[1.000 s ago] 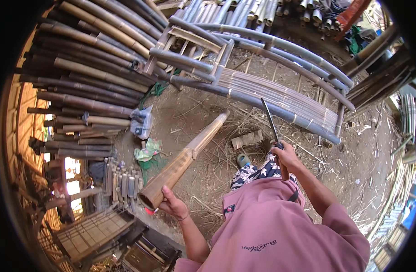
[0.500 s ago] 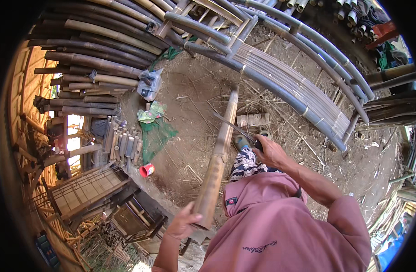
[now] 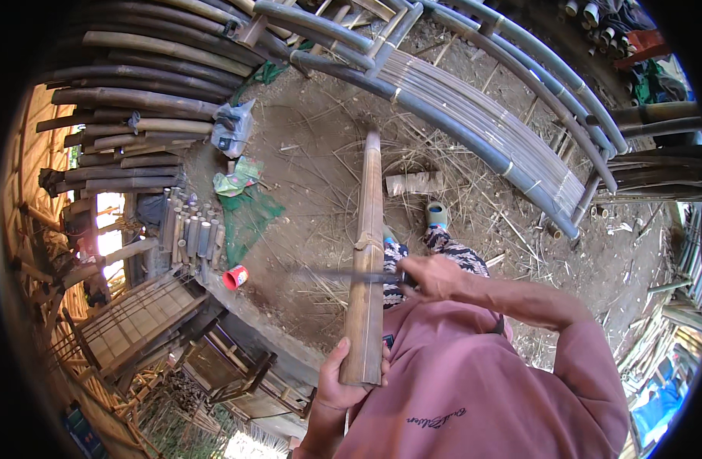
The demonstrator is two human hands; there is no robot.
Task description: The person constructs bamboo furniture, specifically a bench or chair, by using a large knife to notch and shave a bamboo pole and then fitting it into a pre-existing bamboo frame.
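A split length of brown bamboo (image 3: 365, 306) stretches from my body out to the ground, its far end resting on the dirt. My left hand (image 3: 340, 380) is wrapped round its near end, thumb on one side and fingertips showing on the other. In my closed right hand (image 3: 437, 277) is the dark handle of a long-bladed knife (image 3: 374, 277). The blade lies crosswise over the bamboo, midway between my left hand and a node, and is blurred toward its tip. Whether the edge touches the bamboo I cannot tell.
A bamboo bench (image 3: 473, 126) stands ahead to the right. Stacked bamboo poles (image 3: 152, 96) fill the far left, with short upright bamboo pieces (image 3: 192, 233) below them. A red cup (image 3: 235, 278) lies beside green netting (image 3: 248, 222). A flat block (image 3: 414, 183) rests near my sandalled foot (image 3: 437, 214).
My right hand has drawn the knife nearer my body, across the bamboo. My left hand has shifted right and grips the near end more fully. The bamboo now points straighter ahead.
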